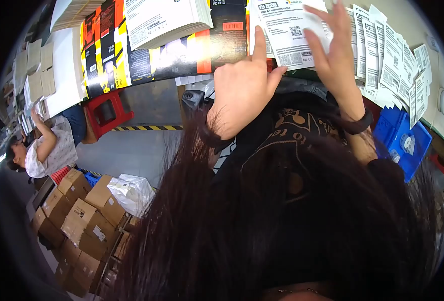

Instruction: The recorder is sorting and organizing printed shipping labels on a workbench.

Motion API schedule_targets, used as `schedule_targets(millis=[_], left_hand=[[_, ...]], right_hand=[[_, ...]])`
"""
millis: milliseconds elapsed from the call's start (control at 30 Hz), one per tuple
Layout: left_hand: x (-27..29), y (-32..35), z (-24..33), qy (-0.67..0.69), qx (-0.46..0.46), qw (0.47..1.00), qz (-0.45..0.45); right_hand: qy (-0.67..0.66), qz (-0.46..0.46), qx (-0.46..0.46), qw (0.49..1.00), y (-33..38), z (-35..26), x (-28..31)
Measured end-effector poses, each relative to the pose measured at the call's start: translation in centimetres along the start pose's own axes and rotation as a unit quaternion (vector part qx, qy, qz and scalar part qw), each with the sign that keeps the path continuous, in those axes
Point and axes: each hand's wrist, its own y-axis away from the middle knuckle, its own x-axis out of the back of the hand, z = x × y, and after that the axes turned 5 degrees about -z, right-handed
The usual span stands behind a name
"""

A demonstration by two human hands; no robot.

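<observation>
A white printed sheet (287, 37) lies at the table's front edge, between my hands. My left hand (242, 90) is at its left edge, index finger pointing forward and thumb stretched out to the side. The other fingers of that hand look curled, and nothing shows in them. Over the sheet's right side, my right hand (335, 55) is spread with its fingers apart; whether a fingertip touches the paper I cannot tell. To the left stands a thick stack of similar white sheets (169, 20) on black, yellow and orange printed card (114, 50).
Several printed sheets (395, 55) lie fanned out on the right. A blue bin (415, 140) holding a roll is at the table's right edge. A red stool (101, 115), cardboard boxes (84, 220) and a white plastic bag (131, 193) stand left. Another person (51, 145) works at far left.
</observation>
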Motion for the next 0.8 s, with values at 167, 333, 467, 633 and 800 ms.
schedule_targets(millis=[167, 333, 467, 633, 800], left_hand=[[-0.5, 1.1, -0.3, -0.023, 0.008, 0.999, -0.041], [-0.7, 1.8, -0.1, -0.051, 0.016, 0.997, -0.053], [-0.6, 1.8, 0.1, -0.062, 0.010, 0.995, -0.076], [-0.8, 2.3, 0.6, -0.047, 0.013, 0.995, -0.084], [-1.3, 2.7, 0.9, -0.026, 0.020, 0.996, -0.086]], right_hand=[[0.024, -0.212, 0.058, 0.975, -0.7, -2.7, -0.4], [0.175, -0.222, -0.031, 0.959, -0.5, -3.0, 1.1], [0.015, -0.085, -0.126, 0.988, -0.4, -1.9, 3.1], [-0.095, 0.058, -0.062, 0.992, -0.1, 0.4, 2.1], [-0.381, 0.054, -0.220, 0.896, -0.3, 1.4, 0.6]])
